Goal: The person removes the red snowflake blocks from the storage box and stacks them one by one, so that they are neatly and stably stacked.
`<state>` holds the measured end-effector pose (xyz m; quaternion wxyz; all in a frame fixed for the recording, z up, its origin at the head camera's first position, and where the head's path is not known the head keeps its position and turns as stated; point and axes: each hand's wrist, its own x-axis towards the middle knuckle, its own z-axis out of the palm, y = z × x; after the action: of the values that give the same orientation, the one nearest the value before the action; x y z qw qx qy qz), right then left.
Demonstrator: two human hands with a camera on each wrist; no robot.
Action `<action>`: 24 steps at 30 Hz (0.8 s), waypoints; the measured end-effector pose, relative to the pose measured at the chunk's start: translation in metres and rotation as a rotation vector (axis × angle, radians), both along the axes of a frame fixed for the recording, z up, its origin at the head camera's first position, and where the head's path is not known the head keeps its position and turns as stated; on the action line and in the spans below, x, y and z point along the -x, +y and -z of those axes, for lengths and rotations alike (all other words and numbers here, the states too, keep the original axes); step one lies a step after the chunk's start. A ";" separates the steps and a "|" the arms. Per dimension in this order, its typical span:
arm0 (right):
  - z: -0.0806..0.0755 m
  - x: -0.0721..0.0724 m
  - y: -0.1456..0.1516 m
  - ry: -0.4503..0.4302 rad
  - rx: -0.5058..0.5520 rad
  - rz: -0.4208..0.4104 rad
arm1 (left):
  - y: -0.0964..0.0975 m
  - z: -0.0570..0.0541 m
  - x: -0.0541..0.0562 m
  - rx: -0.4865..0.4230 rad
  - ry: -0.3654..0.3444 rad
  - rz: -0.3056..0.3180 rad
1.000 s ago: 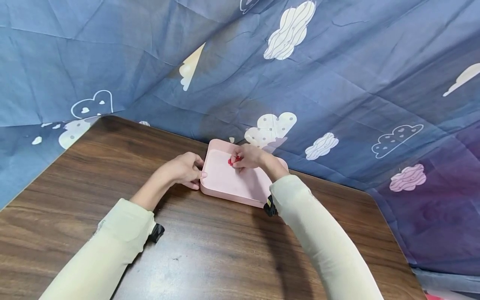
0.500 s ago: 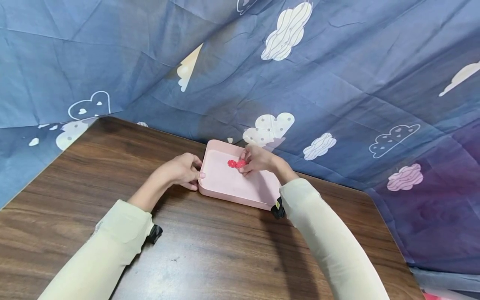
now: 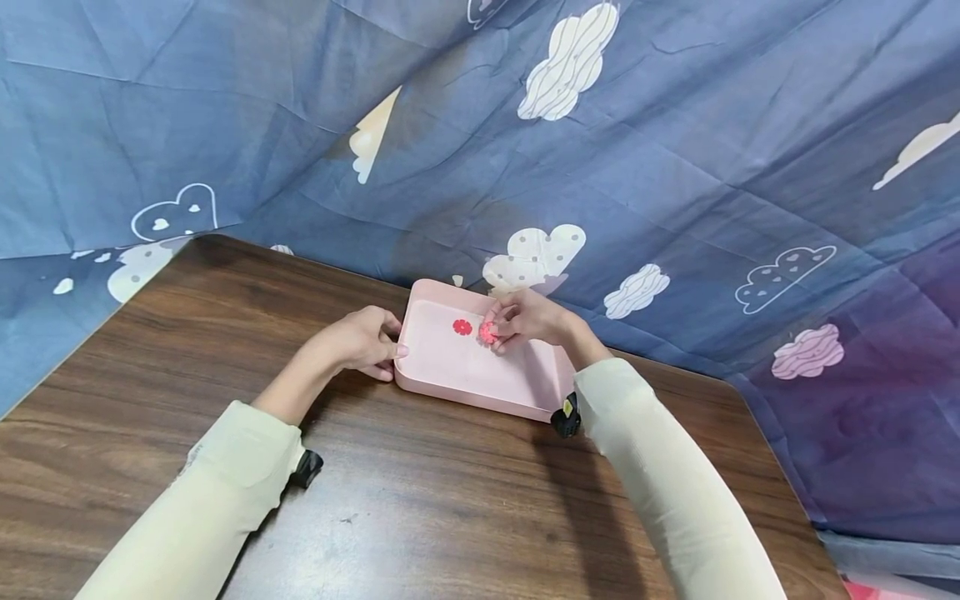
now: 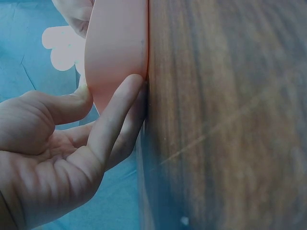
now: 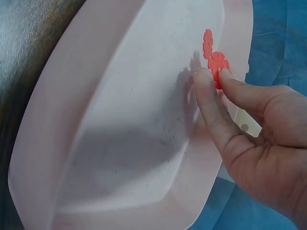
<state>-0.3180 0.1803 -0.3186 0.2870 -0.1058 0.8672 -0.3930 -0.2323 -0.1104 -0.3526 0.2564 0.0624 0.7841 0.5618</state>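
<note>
A shallow pink tray [image 3: 450, 362] lies on the wooden table. My left hand [image 3: 362, 343] holds its left end, thumb on the rim; in the left wrist view the fingers [image 4: 115, 115] press the outer wall. Over the tray floor my right hand [image 3: 531, 318] pinches a red flower-shaped plastic disc [image 5: 217, 61] between thumb and finger. The fingers partly cover this disc. A second red disc [image 3: 462, 327] of the same shape lies flat on the tray floor, just left of the held one and apart from it in the head view.
The brown wood-grain table [image 3: 420, 500] extends around the tray. Behind its far edge hangs a blue cloth [image 3: 450, 150] with printed clouds, close to the tray's back wall. Black straps sit at both wrists.
My right hand has moved a little to the right with its red disc, away from the other one, which now shows whole on the tray floor. My left hand keeps its hold on the tray.
</note>
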 end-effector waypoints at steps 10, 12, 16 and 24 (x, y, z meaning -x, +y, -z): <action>-0.006 -0.002 0.013 0.035 -0.030 -0.001 | 0.000 -0.001 -0.001 -0.003 -0.001 0.010; -0.008 -0.002 0.017 0.041 -0.042 0.002 | -0.001 0.000 -0.001 -0.002 0.000 0.011; -0.012 -0.001 0.024 0.039 -0.071 0.026 | -0.001 0.000 -0.001 -0.006 -0.001 0.008; -0.024 -0.003 0.043 0.049 -0.117 0.021 | 0.000 0.001 0.000 -0.012 -0.002 0.009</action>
<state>-0.3152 0.2231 -0.2942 0.2673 -0.0892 0.8964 -0.3422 -0.2320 -0.1105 -0.3535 0.2595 0.0669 0.7802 0.5652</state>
